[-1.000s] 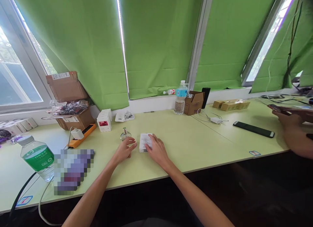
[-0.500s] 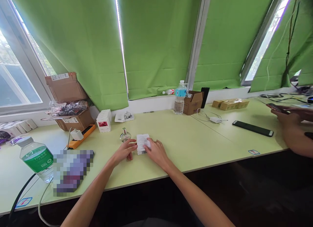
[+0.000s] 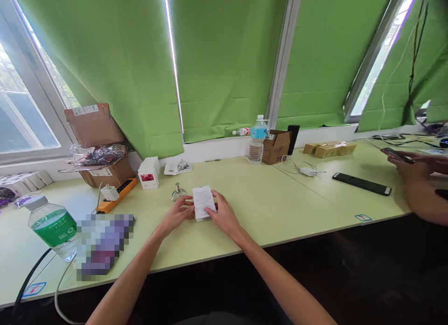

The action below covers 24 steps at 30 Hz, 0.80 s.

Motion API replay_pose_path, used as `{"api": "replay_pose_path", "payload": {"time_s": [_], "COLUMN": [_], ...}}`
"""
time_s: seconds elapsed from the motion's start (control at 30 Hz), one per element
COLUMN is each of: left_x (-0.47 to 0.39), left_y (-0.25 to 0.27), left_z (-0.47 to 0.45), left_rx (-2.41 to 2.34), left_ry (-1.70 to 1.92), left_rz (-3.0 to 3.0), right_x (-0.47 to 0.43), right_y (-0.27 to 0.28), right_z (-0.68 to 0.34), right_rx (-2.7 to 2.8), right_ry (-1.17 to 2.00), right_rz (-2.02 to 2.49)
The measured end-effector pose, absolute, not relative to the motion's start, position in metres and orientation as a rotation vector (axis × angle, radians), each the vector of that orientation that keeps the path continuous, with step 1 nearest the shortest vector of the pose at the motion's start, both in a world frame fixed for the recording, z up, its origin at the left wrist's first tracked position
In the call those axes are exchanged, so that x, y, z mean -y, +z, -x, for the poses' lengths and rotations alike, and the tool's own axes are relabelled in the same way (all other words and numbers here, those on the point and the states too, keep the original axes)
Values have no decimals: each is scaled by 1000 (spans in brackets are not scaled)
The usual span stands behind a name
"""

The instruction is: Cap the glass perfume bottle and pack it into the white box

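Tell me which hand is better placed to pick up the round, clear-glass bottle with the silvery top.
Probably the left hand: it is nearer the bottle, while the right hand holds the white rectangular cardboard box.

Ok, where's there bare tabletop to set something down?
Widest patch: right of the right hand, with the blue-labelled bottle behind and the black device on its right. A smaller one lies behind the white box, toward the wall. The left side is crowded: green-labelled bottle, orange power strip, open carton.
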State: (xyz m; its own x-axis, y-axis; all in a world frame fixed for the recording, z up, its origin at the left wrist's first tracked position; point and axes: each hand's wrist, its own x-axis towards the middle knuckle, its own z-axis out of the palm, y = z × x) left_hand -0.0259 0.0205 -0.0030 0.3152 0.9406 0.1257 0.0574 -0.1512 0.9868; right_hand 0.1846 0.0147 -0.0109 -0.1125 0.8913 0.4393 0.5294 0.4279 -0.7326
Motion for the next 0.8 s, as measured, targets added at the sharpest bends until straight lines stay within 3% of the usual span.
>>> {"api": "replay_pose_path", "payload": {"time_s": [0.3, 0.8], "left_x": [-29, -25], "left_y": [-8, -2], "left_z": [27, 25], "left_rx": [-939, -979], "left_ry": [1176, 1126], "left_rz": [-1515, -1684], "right_x": [-18, -15], "right_y": [-12, -7], "right_z": [-183, -182], "right_rx": [1689, 1753], "right_ry": [644, 474], "right_rz": [1120, 1009]}}
